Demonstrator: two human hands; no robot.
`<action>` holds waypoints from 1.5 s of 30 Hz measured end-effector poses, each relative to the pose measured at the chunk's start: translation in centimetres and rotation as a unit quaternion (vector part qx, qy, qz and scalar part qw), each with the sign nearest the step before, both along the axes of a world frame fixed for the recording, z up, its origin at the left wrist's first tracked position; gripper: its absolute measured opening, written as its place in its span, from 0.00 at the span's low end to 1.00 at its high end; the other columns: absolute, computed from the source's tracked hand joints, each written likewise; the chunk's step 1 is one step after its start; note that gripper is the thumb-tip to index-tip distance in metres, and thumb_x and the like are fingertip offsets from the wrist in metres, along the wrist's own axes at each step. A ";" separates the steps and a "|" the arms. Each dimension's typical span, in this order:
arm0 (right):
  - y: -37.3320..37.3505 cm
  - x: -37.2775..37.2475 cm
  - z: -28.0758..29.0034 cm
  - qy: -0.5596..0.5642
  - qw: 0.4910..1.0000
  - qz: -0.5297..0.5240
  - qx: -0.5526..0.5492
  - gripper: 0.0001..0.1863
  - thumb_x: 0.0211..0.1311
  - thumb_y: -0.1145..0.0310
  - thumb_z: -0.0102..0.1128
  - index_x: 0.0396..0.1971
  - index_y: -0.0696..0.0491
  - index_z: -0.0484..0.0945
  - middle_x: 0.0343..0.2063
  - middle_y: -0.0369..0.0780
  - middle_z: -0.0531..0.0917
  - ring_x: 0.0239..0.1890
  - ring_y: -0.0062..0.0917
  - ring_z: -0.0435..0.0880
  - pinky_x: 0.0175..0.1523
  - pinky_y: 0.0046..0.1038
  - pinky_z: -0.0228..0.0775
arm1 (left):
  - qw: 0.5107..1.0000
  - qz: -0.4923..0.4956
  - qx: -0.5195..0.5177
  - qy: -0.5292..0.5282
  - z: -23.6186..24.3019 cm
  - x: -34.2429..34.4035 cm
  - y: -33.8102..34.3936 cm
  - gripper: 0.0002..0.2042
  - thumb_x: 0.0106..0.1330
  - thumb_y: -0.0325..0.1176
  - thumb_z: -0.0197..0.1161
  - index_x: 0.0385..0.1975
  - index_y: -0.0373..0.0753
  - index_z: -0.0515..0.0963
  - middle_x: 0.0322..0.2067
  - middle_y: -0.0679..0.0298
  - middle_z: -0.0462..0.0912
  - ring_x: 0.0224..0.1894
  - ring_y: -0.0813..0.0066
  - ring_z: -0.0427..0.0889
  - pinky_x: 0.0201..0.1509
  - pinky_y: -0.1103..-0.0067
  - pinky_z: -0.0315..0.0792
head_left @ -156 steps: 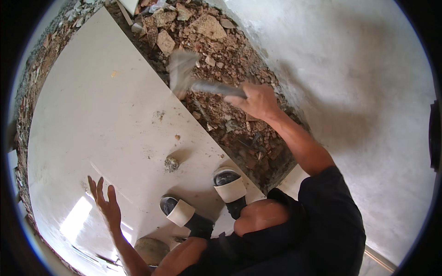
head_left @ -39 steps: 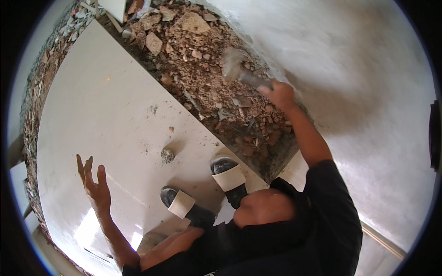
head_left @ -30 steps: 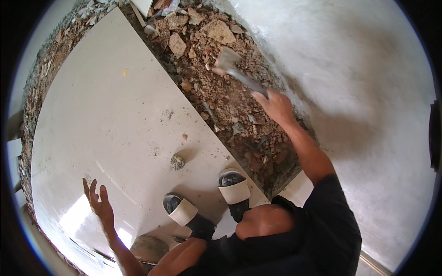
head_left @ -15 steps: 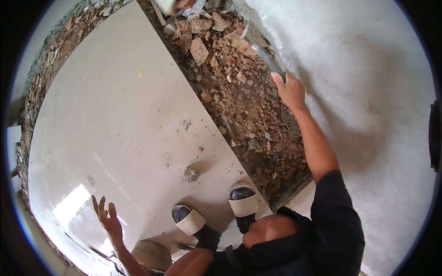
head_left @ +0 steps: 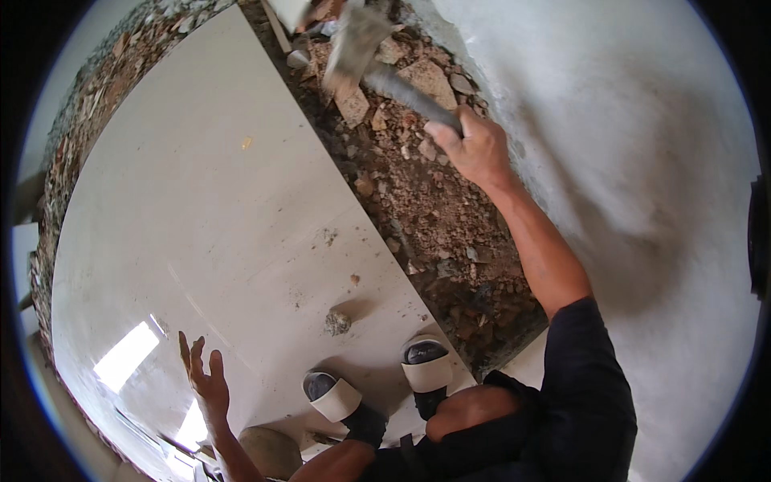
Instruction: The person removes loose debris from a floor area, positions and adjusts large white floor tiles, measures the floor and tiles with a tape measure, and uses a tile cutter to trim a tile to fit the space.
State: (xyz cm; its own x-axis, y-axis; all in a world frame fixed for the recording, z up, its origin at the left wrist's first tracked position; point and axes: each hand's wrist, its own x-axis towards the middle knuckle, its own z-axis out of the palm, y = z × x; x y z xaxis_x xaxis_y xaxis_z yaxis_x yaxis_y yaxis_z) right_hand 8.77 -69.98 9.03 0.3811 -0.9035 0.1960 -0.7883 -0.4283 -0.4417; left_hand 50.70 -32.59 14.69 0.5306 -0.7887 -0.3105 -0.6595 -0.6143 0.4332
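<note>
My right hand is closed round the dark grey handle of a hammer. Its blocky, pale-dusted head is raised over the rubble and slightly blurred. Beneath lies a strip of brown soil and broken stone, running between the tiled floor and the wall. My left hand hangs over the floor at lower left, fingers apart, holding nothing.
Large glossy pale tiles border the rubble strip along a straight edge. A grey lump sits before my sandalled feet. The plastered wall rises at right. A rounded container stands near my left forearm.
My right hand has swung left and up from beside the wall, carrying the hammer over the rubble. My left hand has shifted slightly right.
</note>
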 end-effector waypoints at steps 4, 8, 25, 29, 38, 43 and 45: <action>-1.0 -2.0 -0.6 0.130 0.888 -0.347 0.271 0.40 0.57 0.30 0.37 0.19 0.58 0.76 0.13 0.43 0.76 0.17 0.33 0.76 0.27 0.40 0.69 | 0.999 -0.007 -0.029 0.020 0.2 0.4 -0.4 0.18 0.67 0.39 0.52 0.52 0.36 0.69 0.65 0.52 0.55 0.62 0.50 0.61 0.58 0.57 0.63; 1.8 -4.6 -2.7 0.127 0.940 -0.255 0.187 0.42 0.56 0.28 0.34 0.16 0.58 0.75 0.14 0.48 0.75 0.20 0.40 0.77 0.29 0.42 0.67 | 0.996 0.086 -0.008 0.035 0.7 0.5 0.9 0.20 0.67 0.42 0.51 0.53 0.36 0.69 0.65 0.54 0.54 0.62 0.50 0.61 0.58 0.55 0.62; 25.4 -11.0 -1.2 -0.008 0.979 -0.139 0.147 0.29 0.52 0.37 0.53 0.23 0.53 0.74 0.15 0.43 0.76 0.20 0.38 0.78 0.26 0.37 0.68 | 0.992 -0.117 -0.049 -0.004 3.2 -3.3 -4.3 0.24 0.67 0.50 0.47 0.55 0.39 0.69 0.65 0.57 0.54 0.63 0.53 0.60 0.61 0.58 0.61; 25.1 -17.7 0.8 0.176 0.967 -0.138 0.124 0.35 0.52 0.31 0.46 0.28 0.53 0.77 0.21 0.42 0.80 0.26 0.37 0.80 0.34 0.37 0.72 | 0.969 -0.231 -0.080 -0.037 4.4 -4.8 -7.1 0.23 0.68 0.47 0.48 0.55 0.39 0.68 0.65 0.56 0.54 0.63 0.54 0.61 0.61 0.57 0.61; 33.1 -25.5 2.1 0.219 0.886 -0.224 0.343 0.40 0.54 0.28 0.36 0.37 0.52 0.79 0.30 0.46 0.82 0.37 0.39 0.82 0.41 0.41 0.72 | 0.932 -0.343 -0.076 -0.090 6.3 -6.5 -9.9 0.21 0.68 0.43 0.50 0.55 0.37 0.68 0.65 0.53 0.54 0.63 0.50 0.61 0.60 0.58 0.62; 34.2 -28.9 2.7 0.281 0.798 -0.389 0.363 0.40 0.52 0.29 0.42 0.35 0.56 0.79 0.30 0.50 0.81 0.36 0.40 0.81 0.42 0.40 0.71 | 0.901 -0.416 -0.085 -0.091 6.9 -8.1 -10.7 0.21 0.68 0.42 0.51 0.55 0.36 0.67 0.65 0.52 0.54 0.63 0.50 0.60 0.61 0.59 0.61; 34.7 -29.0 3.2 0.280 0.778 -0.421 0.372 0.40 0.53 0.29 0.39 0.35 0.56 0.79 0.30 0.50 0.82 0.37 0.41 0.81 0.43 0.40 0.72 | 0.893 -0.424 -0.096 -0.113 7.1 -8.2 -11.1 0.21 0.68 0.41 0.51 0.55 0.35 0.67 0.65 0.52 0.54 0.63 0.49 0.60 0.61 0.59 0.61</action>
State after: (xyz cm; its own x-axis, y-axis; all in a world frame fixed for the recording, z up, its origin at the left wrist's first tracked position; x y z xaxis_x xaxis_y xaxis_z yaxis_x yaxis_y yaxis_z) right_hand -20.25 -35.32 12.22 -0.5711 -0.6633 -0.4836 -0.8089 0.5550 0.1941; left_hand 42.48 -43.73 21.81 -0.2510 -0.9642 -0.0859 -0.9366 0.2195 0.2730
